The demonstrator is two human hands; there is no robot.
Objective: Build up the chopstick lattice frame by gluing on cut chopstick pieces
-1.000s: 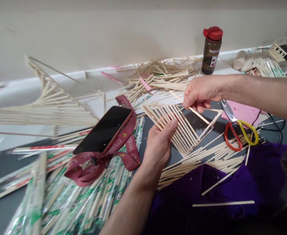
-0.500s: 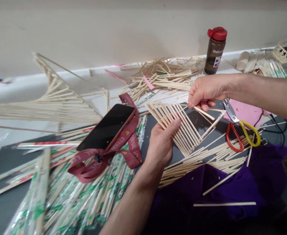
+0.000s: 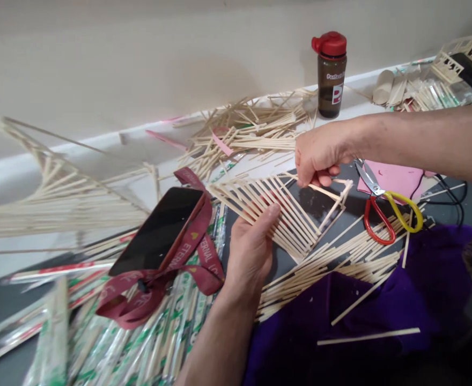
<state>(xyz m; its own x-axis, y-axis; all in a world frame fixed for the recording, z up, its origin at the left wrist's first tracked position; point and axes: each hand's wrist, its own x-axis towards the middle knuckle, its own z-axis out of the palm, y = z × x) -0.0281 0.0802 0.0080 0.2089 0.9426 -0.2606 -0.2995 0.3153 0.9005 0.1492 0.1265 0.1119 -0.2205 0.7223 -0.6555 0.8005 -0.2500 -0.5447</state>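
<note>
My left hand [image 3: 254, 246] is closed on a small frame of wooden sticks [image 3: 288, 220], its thumb lying across the slats. The slats run side by side, and a triangular end juts out to the right. Above that end, my right hand [image 3: 318, 155] pinches a thin wooden stick [image 3: 320, 188] that lies over the frame's open part. Whether this stick touches the frame I cannot tell. Below the frame, loose wooden sticks [image 3: 332, 273] are spread out. Scissors with one red and one yellow handle [image 3: 376, 190] lie half open to the right.
A phone [image 3: 157, 228] with a red lanyard rests on wrapped chopsticks [image 3: 151, 327] at left. Behind it stands a larger stick structure [image 3: 54, 177]. A bottle with a red lid [image 3: 331, 75] stands by the wall, beside a stick pile [image 3: 244, 128]. Purple cloth [image 3: 300, 343] lies in front.
My right hand has lowered the stick closer to the frame and moved slightly left. My left hand keeps its hold on the frame. The camera view has shifted a little.
</note>
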